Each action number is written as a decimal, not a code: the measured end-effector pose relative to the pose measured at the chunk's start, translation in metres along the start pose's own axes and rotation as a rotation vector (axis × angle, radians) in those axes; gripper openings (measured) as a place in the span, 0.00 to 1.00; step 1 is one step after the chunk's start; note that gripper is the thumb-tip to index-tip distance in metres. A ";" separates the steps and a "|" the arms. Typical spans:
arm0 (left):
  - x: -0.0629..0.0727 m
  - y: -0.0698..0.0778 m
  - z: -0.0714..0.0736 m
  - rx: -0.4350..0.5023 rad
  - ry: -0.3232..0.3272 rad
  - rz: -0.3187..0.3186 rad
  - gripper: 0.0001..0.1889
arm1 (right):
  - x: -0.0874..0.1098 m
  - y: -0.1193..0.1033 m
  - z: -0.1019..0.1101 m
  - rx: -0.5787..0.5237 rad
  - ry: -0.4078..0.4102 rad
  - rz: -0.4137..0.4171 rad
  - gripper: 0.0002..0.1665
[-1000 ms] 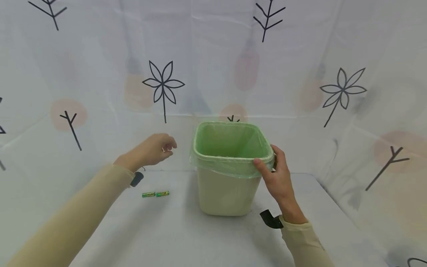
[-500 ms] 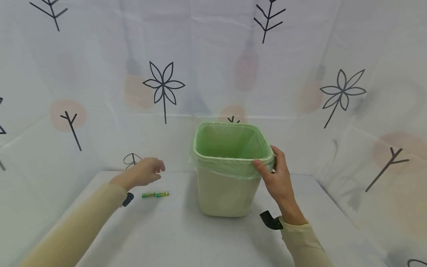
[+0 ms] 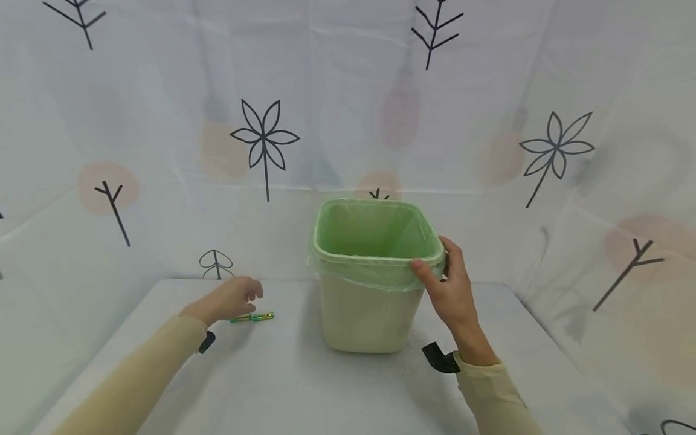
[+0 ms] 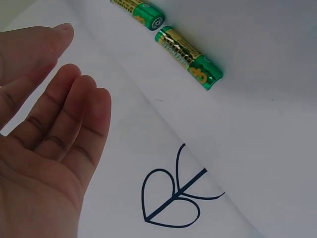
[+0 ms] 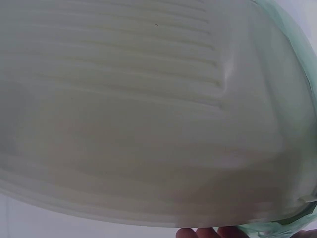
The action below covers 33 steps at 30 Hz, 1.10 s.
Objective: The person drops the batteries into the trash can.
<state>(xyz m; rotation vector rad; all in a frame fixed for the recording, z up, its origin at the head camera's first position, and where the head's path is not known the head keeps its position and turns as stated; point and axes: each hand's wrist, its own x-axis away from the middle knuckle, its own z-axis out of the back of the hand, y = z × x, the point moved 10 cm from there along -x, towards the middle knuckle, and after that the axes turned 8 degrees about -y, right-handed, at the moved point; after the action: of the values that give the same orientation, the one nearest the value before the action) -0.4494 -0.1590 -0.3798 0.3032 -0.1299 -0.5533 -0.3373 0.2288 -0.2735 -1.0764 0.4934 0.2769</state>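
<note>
A pale trash bin point(image 3: 367, 323) stands upright, its rim lined with a thin green bag point(image 3: 375, 278) folded over the outside. My right hand point(image 3: 450, 296) grips the rim at the right corner, thumb in front and fingers round the side. To the left lie two green-and-gold batteries, nearly end to end. The right-hand battery point(image 3: 263, 316) shows whole; my left hand point(image 3: 231, 299) partly covers the left-hand battery point(image 3: 241, 319) in the head view. In the left wrist view, the left hand's fingers are relaxed, apart from both batteries point(image 4: 188, 57) and holding nothing.
A white-covered table point(image 3: 348, 393) carries everything. Behind it hangs a white cloth point(image 3: 337, 121) printed with leaf, twig and blob patterns. The bin's ribbed side wall point(image 5: 148, 114) fills most of the right wrist view.
My left hand has come down and to the left, from above the table beside the bin to the batteries. The right hand keeps its grip on the bin, which stays in place.
</note>
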 end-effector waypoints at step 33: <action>0.006 -0.050 -0.046 0.109 -0.092 0.199 0.14 | 0.001 -0.003 -0.002 0.001 -0.001 0.013 0.41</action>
<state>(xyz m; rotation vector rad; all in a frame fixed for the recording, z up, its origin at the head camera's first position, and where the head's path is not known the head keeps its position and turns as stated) -0.4596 -0.1911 -0.4387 0.3665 -0.2772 -0.3636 -0.3352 0.2259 -0.2725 -1.0728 0.4991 0.2885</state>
